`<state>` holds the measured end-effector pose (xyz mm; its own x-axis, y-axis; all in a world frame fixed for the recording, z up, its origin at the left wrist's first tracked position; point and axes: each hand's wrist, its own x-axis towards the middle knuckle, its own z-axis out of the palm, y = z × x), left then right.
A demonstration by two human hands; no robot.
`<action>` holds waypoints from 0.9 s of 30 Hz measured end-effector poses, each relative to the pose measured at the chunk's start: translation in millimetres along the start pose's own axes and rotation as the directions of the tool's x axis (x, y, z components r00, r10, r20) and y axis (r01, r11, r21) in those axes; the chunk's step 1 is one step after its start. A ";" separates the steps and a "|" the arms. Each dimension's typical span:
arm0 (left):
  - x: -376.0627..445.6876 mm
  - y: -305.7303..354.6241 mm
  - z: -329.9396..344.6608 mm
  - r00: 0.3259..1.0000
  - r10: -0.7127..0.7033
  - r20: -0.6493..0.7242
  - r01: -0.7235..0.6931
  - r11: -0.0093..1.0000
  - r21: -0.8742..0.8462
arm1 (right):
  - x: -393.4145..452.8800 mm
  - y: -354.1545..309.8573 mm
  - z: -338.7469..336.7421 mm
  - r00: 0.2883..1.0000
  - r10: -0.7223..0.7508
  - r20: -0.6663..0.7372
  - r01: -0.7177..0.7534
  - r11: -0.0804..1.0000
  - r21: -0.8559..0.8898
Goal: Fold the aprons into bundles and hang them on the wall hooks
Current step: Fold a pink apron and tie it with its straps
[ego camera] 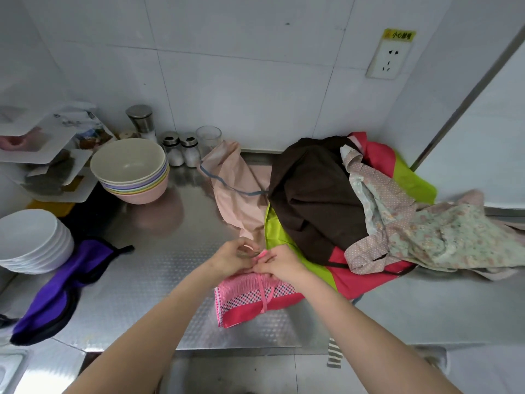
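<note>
A folded pink apron bundle [244, 301] with checked and dotted bands lies on the steel counter [159, 268] near its front edge. A pink strap [263, 297] runs around the bundle's middle. My left hand [231, 257] and my right hand [279, 264] meet at the bundle's far edge, both pinching the pink strap ends between their fingertips. Behind them lies a heap of loose aprons: a peach one [238, 191], a brown one [315, 194], a floral one [426, 231], and a lime and red one [355, 277]. A folded purple apron [62, 288] lies at the left. No wall hooks are in view.
Stacked white plates [31, 240] and stacked pastel bowls [132, 169] stand at the left. Shakers [181, 150] and a glass [208, 139] line the tiled wall. A white shelf rack [42, 157] fills the far left corner. A wall socket [389, 59] is at the upper right.
</note>
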<state>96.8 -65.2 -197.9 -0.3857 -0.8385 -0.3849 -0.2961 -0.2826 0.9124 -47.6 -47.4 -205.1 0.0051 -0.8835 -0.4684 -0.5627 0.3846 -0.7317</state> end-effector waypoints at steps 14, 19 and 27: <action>-15.2 64.7 -19.3 0.970 0.166 0.180 -0.225 0.892 0.392 | -43.4 -47.8 -36.9 0.998 -0.039 -0.056 0.045 0.994 0.096; -12.0 91.4 -10.8 0.927 0.360 0.101 -0.358 0.777 0.517 | -52.9 -64.6 -51.5 0.973 -0.143 -0.179 0.161 0.983 0.089; -23.8 135.6 -2.0 0.939 0.325 0.116 -0.344 0.901 0.264 | -71.0 -72.4 -88.3 0.946 -0.208 -0.250 0.262 0.942 0.209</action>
<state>67.5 -84.6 -64.8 -0.5593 -0.8250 -0.0813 -0.3651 0.1572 0.9176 -80.2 -36.1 -75.1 -0.0854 -0.9823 -0.1669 -0.3564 0.1865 -0.9155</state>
